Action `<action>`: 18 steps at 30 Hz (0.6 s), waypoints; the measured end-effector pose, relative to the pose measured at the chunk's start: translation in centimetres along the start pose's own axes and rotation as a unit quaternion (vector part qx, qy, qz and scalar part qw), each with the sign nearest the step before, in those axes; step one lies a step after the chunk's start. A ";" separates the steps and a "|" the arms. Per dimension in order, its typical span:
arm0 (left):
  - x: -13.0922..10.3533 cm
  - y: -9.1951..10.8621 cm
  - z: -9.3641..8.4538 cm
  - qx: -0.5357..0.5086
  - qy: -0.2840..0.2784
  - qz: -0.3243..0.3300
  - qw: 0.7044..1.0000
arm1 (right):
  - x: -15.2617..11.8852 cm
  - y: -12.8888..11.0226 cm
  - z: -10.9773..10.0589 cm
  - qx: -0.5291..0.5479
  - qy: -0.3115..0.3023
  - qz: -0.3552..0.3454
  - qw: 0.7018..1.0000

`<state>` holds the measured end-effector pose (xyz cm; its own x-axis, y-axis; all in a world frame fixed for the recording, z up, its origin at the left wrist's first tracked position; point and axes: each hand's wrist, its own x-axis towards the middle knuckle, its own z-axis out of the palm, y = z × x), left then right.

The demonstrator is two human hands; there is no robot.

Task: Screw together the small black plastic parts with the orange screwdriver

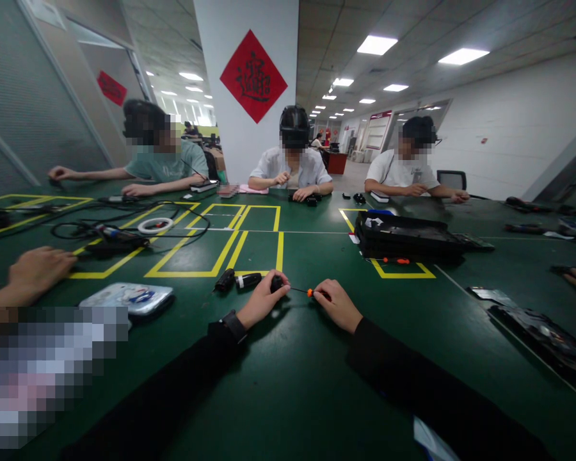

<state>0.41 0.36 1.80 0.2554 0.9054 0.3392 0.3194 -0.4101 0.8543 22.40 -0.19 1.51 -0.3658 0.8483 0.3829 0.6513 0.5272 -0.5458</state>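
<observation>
Black fabric sleeves (408, 378) cover both forearms over the green table (278, 397), with a white-and-blue item (429, 438) partly visible by the right one. A dark wristband (233, 325) is worn on the left wrist. Left hand (262, 301): fingers closed around the rounded black handle (276, 283) of a thin-shafted tool (298, 291), held just above or at the tabletop; exact contact cannot be told. Right hand (340, 306): fingertips pinching a small dark part just behind an orange collar (310, 292) at the shaft's other end. Just left of the left hand lie a black-and-white cylinder (248, 280) and a black cylinder (224, 280). Farther left, a pale case (129, 299) bears a printed picture; any lettering is too small to read. Beyond, at right, a black tray (408, 235) stands across yellow outlines, an orange piece (402, 261) before it; at left, black cables (81, 229) lie near a white ring (155, 225). Three people sit across the table; the chest print on the teal shirt (166, 163) is illegible. Behind them, a red diamond sign (254, 75) carries large black Chinese-style calligraphy. Farther back, a red-headed wall panel (379, 131) is unreadable.
</observation>
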 end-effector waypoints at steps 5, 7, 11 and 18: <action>0.0 0.1 0.0 0.002 -0.003 0.001 1.000 | 0.0 0.0 0.0 0.005 0.000 0.000 1.000; 0.0 0.0 -0.1 0.004 -0.002 0.002 1.000 | 0.0 0.0 0.0 0.006 0.001 0.002 1.000; 0.1 0.0 -0.1 0.003 -0.003 0.002 1.000 | -0.1 0.1 0.0 0.011 0.004 0.002 1.000; 0.1 0.2 0.0 0.007 0.000 -0.002 1.000 | 0.0 0.3 0.0 0.017 -0.003 0.004 1.000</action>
<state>0.47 0.43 2.01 0.2547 0.9068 0.3360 0.3335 -0.4085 0.8497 22.61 0.00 1.37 -0.3647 0.8531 0.3730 0.6309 0.5210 -0.5749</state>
